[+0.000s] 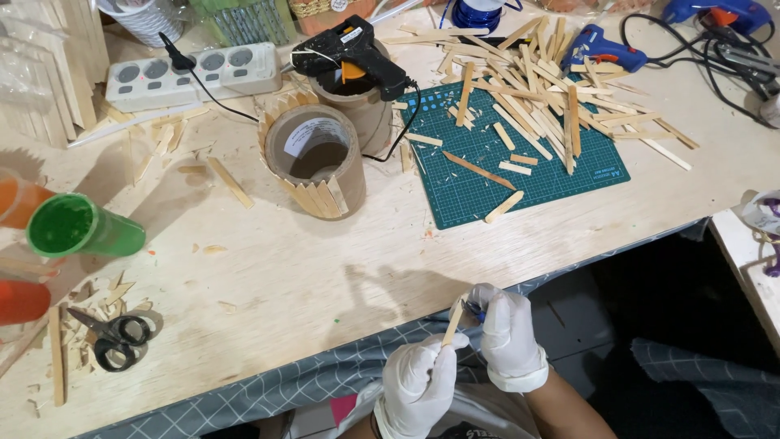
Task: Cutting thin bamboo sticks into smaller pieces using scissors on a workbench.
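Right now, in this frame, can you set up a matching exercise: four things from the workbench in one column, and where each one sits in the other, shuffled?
Things:
1. black glue gun
2. scissors
3. green cup
4. thin wooden stick

Places:
A. lying on its side near the left edge of the table
B. pinched between the gloved left hand and right hand
C. resting on top of a cardboard tube
D. flat among wood offcuts at the lower left

Pairs: 1-C, 2-D, 3-A, 4-B

Bare tabletop (325, 268) lies open between scissors (118, 337) and cutting mat (520, 175).
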